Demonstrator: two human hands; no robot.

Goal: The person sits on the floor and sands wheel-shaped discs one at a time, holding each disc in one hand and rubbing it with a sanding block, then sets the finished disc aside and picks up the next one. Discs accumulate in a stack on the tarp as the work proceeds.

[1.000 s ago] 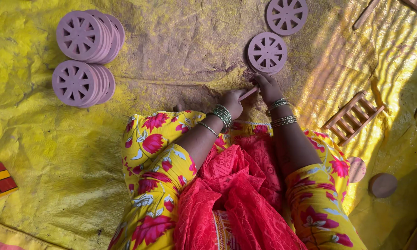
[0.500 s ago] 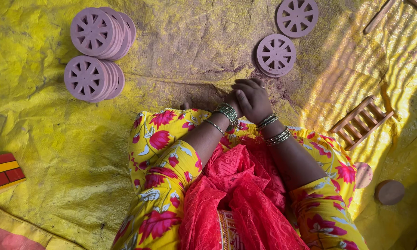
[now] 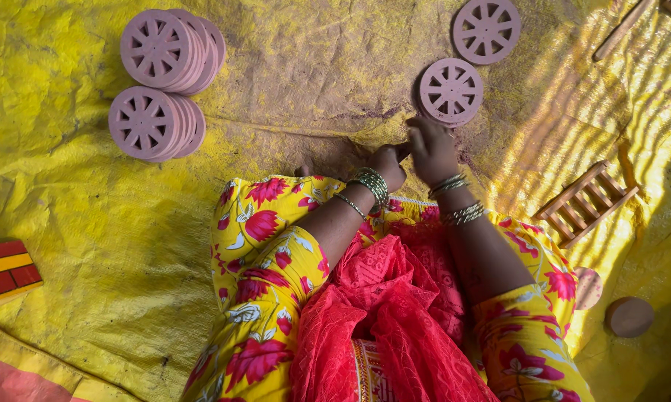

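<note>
I sit on a yellow tarp (image 3: pixel 75 246) with my knees in flowered yellow cloth. My left hand (image 3: pixel 386 165) and my right hand (image 3: pixel 430 149) meet just past my knees, both wrists in bangles. Their fingertips are pinched together on a small pale piece that is mostly hidden. Just beyond my right hand lies a short stack of pink spoked wheels (image 3: pixel 451 91). A single pink wheel (image 3: pixel 486 30) lies farther back.
Two leaning stacks of pink wheels (image 3: pixel 164 48) (image 3: pixel 148 123) lie at the far left. A small wooden ladder-like frame (image 3: pixel 585 202) and a round wooden disc (image 3: pixel 630 316) lie to the right, and a red and yellow block (image 3: pixel 4 272) to the left.
My right hand has drawn back from beside the wheel stack and closed in against my left hand. The view has shifted slightly.
</note>
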